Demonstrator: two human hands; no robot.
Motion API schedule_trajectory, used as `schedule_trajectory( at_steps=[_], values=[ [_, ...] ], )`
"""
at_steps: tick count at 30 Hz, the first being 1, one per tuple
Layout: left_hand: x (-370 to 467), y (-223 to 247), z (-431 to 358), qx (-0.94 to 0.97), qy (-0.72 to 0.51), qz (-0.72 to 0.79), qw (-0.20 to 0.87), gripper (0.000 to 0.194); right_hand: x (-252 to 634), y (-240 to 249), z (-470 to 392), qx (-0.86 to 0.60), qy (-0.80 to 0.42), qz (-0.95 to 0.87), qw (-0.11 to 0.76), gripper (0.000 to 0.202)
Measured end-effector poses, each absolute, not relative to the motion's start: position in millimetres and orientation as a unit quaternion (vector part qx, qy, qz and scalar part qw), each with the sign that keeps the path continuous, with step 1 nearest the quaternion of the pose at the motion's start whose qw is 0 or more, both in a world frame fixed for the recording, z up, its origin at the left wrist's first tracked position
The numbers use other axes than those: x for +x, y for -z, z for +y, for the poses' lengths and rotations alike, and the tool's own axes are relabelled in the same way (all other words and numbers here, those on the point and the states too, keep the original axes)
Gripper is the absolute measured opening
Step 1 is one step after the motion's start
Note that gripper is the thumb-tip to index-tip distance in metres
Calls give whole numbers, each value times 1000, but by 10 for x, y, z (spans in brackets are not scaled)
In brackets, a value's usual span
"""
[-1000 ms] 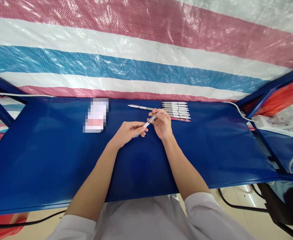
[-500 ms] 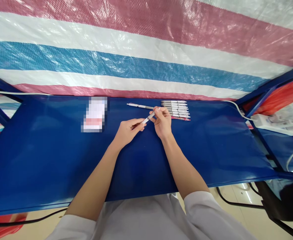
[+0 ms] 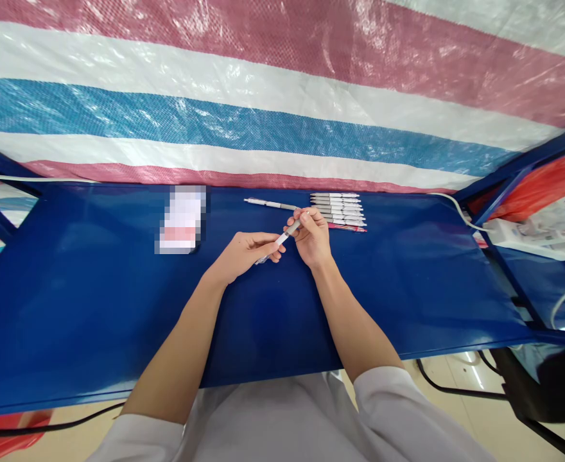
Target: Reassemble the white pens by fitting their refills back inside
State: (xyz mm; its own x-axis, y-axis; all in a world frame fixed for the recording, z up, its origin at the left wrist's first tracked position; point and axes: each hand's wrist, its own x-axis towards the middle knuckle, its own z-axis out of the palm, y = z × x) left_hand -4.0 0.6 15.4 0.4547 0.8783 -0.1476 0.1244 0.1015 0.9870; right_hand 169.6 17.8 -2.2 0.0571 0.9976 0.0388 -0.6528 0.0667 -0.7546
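Observation:
A white pen with a grey grip is held slantwise between my hands, above the blue tabletop. My left hand pinches its lower white barrel, and the clip end sticks out below the fingers. Around the grey grip near the tip, the fingers of my right hand are closed. Just behind the hands lies another white and grey pen, its right end close to my right fingers. A row of several similar pens lies right of my right hand, with a pink-red pen at its near side.
A blurred-out rectangular item lies at the left on the tabletop. Behind the table hangs a striped plastic sheet. A white cable runs along the back right corner near the blue frame.
My left hand has shifted slightly down and left along the pen, so its clip end now shows below the fingers. My right hand stays at the grip; the pens on the table have not moved.

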Motion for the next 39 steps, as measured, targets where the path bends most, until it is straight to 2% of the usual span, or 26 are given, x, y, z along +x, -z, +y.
schedule_trajectory(
  at_steps=[11, 18, 25, 29, 35, 39],
  values=[
    [72, 7, 5, 662, -372, 470, 450, 33, 1648, 9, 214, -373, -562, -268, 688, 44],
    [26, -70, 19, 608, -350, 452, 550, 37, 1676, 3, 193, -341, -594, -271, 676, 27],
    [-12, -161, 7, 568, -320, 429, 624, 36, 1696, 8, 173, -330, -610, -295, 657, 25],
    [5, -126, 8, 599, -325, 439, 586, 34, 1696, 13, 184, -309, -622, -269, 667, 32],
    [66, 37, -2, 655, -379, 467, 457, 36, 1668, 12, 198, -330, -598, -269, 679, 38],
    [67, 34, 6, 646, -367, 475, 472, 36, 1661, 22, 202, -334, -593, -259, 685, 34]
  ],
)
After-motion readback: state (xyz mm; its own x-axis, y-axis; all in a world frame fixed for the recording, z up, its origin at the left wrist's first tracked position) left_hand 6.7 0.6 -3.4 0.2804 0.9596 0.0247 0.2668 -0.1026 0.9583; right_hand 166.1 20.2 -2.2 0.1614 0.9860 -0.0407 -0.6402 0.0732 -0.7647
